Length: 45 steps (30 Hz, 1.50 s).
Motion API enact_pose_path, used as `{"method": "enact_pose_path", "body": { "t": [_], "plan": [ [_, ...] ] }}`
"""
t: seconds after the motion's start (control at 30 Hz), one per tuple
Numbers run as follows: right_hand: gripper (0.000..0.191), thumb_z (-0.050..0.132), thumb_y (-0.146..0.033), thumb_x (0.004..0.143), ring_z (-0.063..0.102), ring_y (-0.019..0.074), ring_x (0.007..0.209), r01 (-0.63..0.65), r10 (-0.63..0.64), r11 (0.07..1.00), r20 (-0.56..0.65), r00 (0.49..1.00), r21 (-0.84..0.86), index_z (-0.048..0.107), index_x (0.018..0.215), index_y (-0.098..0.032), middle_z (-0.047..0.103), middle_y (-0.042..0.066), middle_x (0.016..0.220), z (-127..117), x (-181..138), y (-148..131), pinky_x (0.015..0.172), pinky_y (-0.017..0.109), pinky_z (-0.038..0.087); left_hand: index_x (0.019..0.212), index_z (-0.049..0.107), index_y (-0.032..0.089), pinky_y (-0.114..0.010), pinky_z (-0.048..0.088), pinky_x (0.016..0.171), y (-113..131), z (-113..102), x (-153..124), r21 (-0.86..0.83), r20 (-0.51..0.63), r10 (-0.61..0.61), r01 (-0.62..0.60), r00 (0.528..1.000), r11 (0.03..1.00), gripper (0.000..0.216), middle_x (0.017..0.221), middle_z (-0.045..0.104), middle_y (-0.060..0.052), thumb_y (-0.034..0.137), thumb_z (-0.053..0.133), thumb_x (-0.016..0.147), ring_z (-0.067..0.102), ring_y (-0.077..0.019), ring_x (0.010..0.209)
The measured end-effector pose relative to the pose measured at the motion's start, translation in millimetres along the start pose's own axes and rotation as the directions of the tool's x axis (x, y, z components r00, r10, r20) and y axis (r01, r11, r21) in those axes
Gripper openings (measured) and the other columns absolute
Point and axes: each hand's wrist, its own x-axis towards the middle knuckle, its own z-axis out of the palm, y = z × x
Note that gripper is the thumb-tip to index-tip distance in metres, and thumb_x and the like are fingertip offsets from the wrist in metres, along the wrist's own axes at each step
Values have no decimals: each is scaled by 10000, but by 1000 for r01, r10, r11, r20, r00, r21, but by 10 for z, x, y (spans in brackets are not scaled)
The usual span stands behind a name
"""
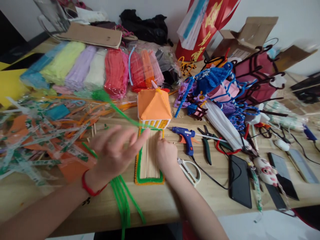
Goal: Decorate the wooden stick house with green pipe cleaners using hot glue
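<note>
A flat panel of pale wooden sticks point(150, 156) lies on the table, edged with green and orange fuzzy pipe cleaners. Its top end meets a small model house with an orange pyramid roof point(154, 104). A loose green pipe cleaner point(122, 113) runs along that top edge and curves up to the left. My right hand point(167, 155) is closed, its fingertips pressing the green pipe cleaner at the panel's upper right corner. Over the panel's left side my left hand point(113, 148), blurred, stretches its index finger to the upper left corner, near the strip; the other fingers are loosely bent.
A blue glue gun point(183, 135), green-handled pliers point(206, 146) and white scissors point(191, 171) lie to the right, beside a phone point(240, 181). Scraps and wrappers point(37, 150) cover the left. Bundled pipe cleaners point(93, 68) line the back. Green strips point(122, 200) hang over the front edge.
</note>
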Motion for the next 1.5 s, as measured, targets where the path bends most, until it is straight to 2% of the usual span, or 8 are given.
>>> {"method": "enact_pose_path", "body": {
  "t": [0.03, 0.13, 0.27, 0.4, 0.7, 0.9, 1.17, 1.5],
  "plan": [
    [530, 359, -3, 836, 696, 190, 611, 1, -1, 1000, -6, 1000, 2, 383, 1366, -1, 684, 140, 726, 2, -1, -2, 513, 241, 512, 1184, 541, 326, -438, 357, 898, 82, 36, 49, 120, -72, 141, -132, 987, 984, 345, 1098, 619, -38, 153, 519, 887, 518, -255, 1103],
    [510, 347, -41, 860, 694, 195, 597, 13, -13, 1000, -25, 1000, 11, 368, 1365, 22, 678, 133, 696, 11, -3, -9, 512, 249, 513, 1010, 622, 144, -338, 431, 727, 217, 232, 241, 221, -35, 387, -370, 922, 902, 188, 976, 672, -59, 120, 469, 903, 591, -191, 868],
    [493, 329, -64, 877, 697, 195, 607, -1, 2, 1000, -49, 999, 22, 380, 1361, 12, 684, 140, 719, 21, 3, -10, 515, 246, 512, 1064, 619, 95, -298, 470, 677, 174, 507, 413, 262, 35, 322, -320, 946, 911, 249, 1029, 660, -98, 73, 450, 883, 609, -176, 799],
    [507, 334, -42, 865, 700, 188, 620, -9, 9, 1000, -13, 1000, 22, 379, 1369, -4, 685, 144, 733, 23, 14, -2, 534, 235, 512, 1005, 647, 117, -292, 468, 618, 87, 610, 452, 301, 89, 255, -270, 963, 915, 204, 941, 661, -91, 95, 508, 858, 607, -185, 756],
    [511, 345, -55, 872, 702, 182, 642, -6, 6, 1000, 7, 1000, 10, 363, 1382, -21, 687, 157, 743, 33, 28, 13, 555, 221, 509, 1027, 659, 163, -293, 472, 699, -1, 617, 511, 249, 145, 325, -352, 935, 902, 214, 974, 651, -72, 116, 550, 849, 593, -183, 807],
    [514, 340, -46, 870, 701, 177, 642, -20, 19, 999, 12, 1000, 25, 364, 1384, -43, 689, 147, 751, 21, 20, 20, 567, 224, 509, 982, 660, 140, -304, 471, 713, -13, 627, 523, 227, 140, 333, -357, 933, 906, 209, 931, 648, -77, 113, 475, 889, 596, -187, 818],
    [543, 342, -106, 895, 696, 195, 634, -10, 11, 997, -9, 1000, 73, 300, 1433, -161, 696, 103, 766, 22, 3, 51, 569, 266, 516, 885, 665, 127, -309, 451, 667, 19, 601, 549, 224, 160, 326, -355, 932, 907, 160, 871, 632, -86, 107, 508, 865, 589, -195, 802],
    [506, 351, -89, 891, 692, 182, 637, 17, -14, 997, -29, 999, 74, 375, 1395, -124, 692, 126, 787, 36, 4, 44, 579, 245, 510, 1001, 663, 136, -311, 460, 713, 23, 593, 526, 245, 210, 310, -357, 927, 901, 201, 968, 646, -86, 100, 537, 848, 589, -191, 829]
  ]
}}
